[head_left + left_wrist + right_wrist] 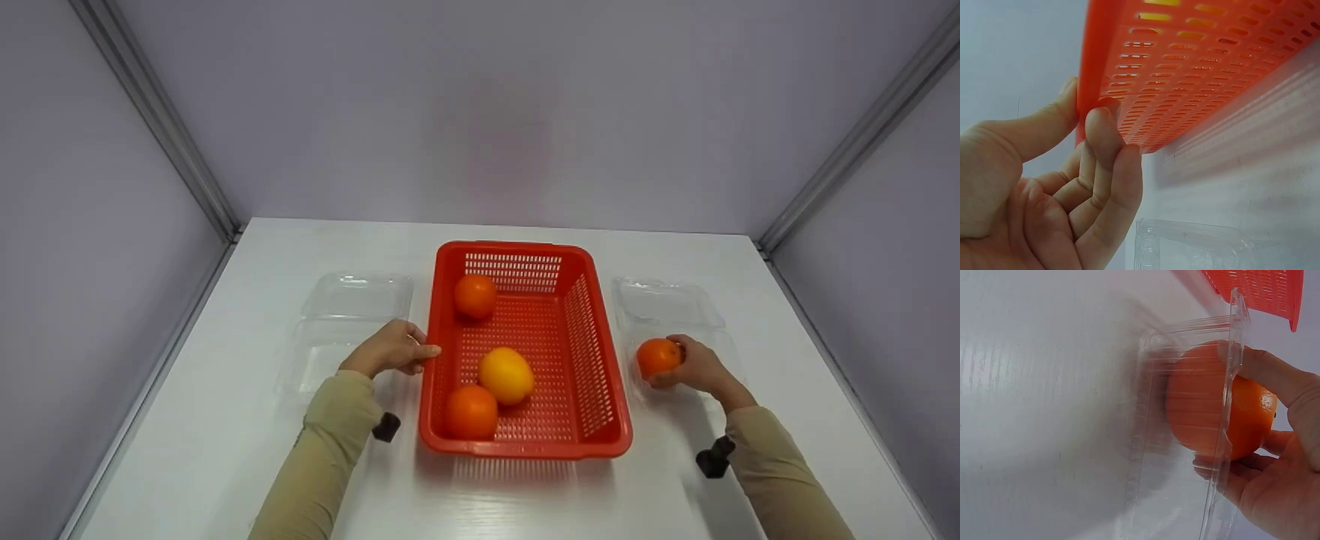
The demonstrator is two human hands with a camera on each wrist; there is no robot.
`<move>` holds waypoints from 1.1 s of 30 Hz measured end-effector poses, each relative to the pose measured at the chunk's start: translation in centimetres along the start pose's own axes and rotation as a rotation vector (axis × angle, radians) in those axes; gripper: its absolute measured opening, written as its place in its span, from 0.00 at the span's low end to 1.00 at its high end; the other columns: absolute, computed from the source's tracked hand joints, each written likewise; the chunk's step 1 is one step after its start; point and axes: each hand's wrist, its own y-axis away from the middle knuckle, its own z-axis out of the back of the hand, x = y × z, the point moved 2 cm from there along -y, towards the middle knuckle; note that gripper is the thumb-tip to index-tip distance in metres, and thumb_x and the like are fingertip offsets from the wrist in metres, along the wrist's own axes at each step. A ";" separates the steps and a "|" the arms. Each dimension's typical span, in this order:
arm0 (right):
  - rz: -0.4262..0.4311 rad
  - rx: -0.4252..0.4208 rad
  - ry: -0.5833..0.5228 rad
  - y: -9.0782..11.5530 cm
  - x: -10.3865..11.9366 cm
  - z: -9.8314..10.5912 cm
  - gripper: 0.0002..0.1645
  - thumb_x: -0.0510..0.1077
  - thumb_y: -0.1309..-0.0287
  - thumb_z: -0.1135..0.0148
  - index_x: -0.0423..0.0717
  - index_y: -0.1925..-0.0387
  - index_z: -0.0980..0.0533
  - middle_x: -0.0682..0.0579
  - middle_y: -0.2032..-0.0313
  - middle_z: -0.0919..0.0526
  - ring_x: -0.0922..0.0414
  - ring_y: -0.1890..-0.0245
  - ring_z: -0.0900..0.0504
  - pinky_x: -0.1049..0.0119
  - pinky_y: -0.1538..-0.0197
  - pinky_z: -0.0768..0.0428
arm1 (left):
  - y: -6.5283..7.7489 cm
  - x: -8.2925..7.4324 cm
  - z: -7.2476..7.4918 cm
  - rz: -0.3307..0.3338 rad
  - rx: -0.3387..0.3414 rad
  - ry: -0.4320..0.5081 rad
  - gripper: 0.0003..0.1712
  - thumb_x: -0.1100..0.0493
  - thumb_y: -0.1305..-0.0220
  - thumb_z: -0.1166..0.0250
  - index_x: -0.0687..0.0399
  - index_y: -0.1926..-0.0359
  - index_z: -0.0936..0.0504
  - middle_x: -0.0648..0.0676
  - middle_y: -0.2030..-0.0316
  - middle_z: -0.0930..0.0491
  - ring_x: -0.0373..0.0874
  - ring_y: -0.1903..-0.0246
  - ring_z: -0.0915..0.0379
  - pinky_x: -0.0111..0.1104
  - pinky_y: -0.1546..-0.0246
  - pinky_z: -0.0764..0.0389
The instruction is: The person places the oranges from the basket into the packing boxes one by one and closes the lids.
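A red plastic basket (525, 450) with slotted walls stands mid-table. Inside it lie two oranges, one at the back left (475, 295) and one at the front left (471, 412), beside a yellow-orange fruit (507, 376). My left hand (394, 348) pinches the basket's left rim between thumb and fingers, as the left wrist view shows closely. On the right, my right hand (697, 365) grips another orange (1252, 410) with thumb and fingers around it. That orange sits partly inside a clear plastic clamshell box (1176, 495), below its rim.
A second clear clamshell box (358, 296) lies with its lid open on the left, partly behind my left hand and arm. The white table (487, 510) meets pale walls at the back and sides. Black wrist devices (712, 459) hang by both sleeves.
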 end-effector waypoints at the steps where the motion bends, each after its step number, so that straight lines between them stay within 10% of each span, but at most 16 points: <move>1: -0.006 0.004 -0.003 0.0 0.0 0.0 0.55 0.50 0.55 0.25 0.29 0.34 0.44 0.27 0.40 0.32 0.36 0.46 0.30 0.40 0.40 0.29 | 0.0 0.0 0.0 0.004 -0.001 0.002 0.17 0.56 0.36 0.36 0.66 0.55 0.27 0.47 0.82 0.26 0.35 0.81 0.27 0.25 0.70 0.20; 33: 0.042 -0.127 0.009 0.1 0.3 0.9 0.40 0.58 0.32 0.49 0.27 0.37 0.39 0.25 0.40 0.31 0.32 0.40 0.29 0.41 0.37 0.27 | 0.0 0.2 0.0 -0.007 -0.001 0.028 0.18 0.57 0.36 0.36 0.68 0.54 0.28 0.47 0.81 0.27 0.34 0.82 0.29 0.24 0.73 0.21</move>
